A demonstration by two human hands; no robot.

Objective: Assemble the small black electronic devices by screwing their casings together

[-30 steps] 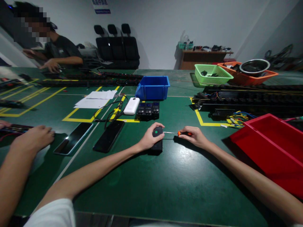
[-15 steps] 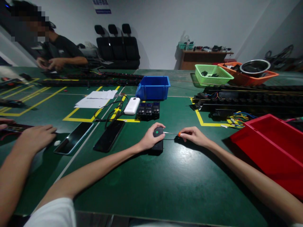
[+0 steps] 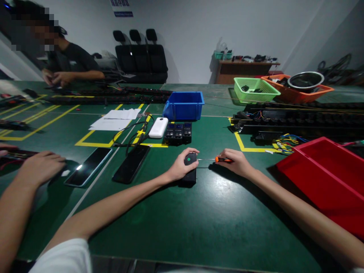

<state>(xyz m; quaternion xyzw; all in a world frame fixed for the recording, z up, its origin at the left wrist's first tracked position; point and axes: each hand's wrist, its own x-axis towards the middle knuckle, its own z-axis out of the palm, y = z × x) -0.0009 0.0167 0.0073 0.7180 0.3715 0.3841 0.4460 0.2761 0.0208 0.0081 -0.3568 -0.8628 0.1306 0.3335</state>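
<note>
A black box-shaped module [image 3: 190,176] with a green dot on top rests on the green table, and my left hand [image 3: 181,165] is closed around its far part. To its right, my right hand [image 3: 235,162] grips a screwdriver [image 3: 223,159] by its orange and black handle. The thin shaft lies level and points left, its tip at the right side of the module. Whether the tip sits in a screw is too small to tell. Beyond my left hand stand several similar black modules [image 3: 178,133] in a row.
A blue bin [image 3: 184,105], a white power bank [image 3: 158,127] and two phones [image 3: 131,163] lie around the modules. At right are a red bin [image 3: 327,178], wires [image 3: 287,143] and long black assemblies [image 3: 284,117]. A co-worker's hand [image 3: 41,167] is at left; another person sits across.
My right hand has shifted its hold on the screwdriver, so more of the orange and black handle shows. The left hand and module stay put. The neighbouring co-worker's hand moved slightly left.
</note>
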